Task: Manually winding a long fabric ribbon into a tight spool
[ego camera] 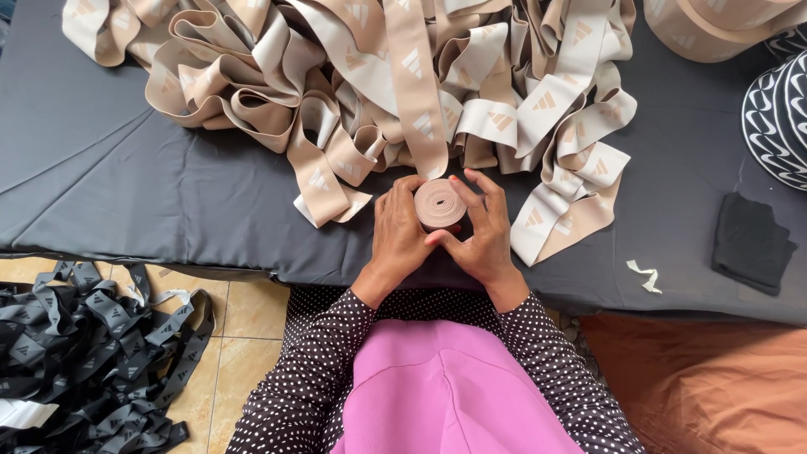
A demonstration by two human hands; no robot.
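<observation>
On the floor at far left lies a heap of black elastic band, loose and tangled, on tan tiles beside the tabletop, which is covered in dark grey cloth. Across the tabletop's far half: large loose pile of beige elastic band with pale printed marks; one strand runs from the pile down to the centre. At centre near edge, left hand cups the left side of a small tight roll of beige band; fingers curled against it. Right hand closed on the roll's right side, thumb underneath. Roll held between both hands, just above the tabletop. Further right: small white scrap, folded black cloth, striped black-and-white rolls at the edge.
</observation>
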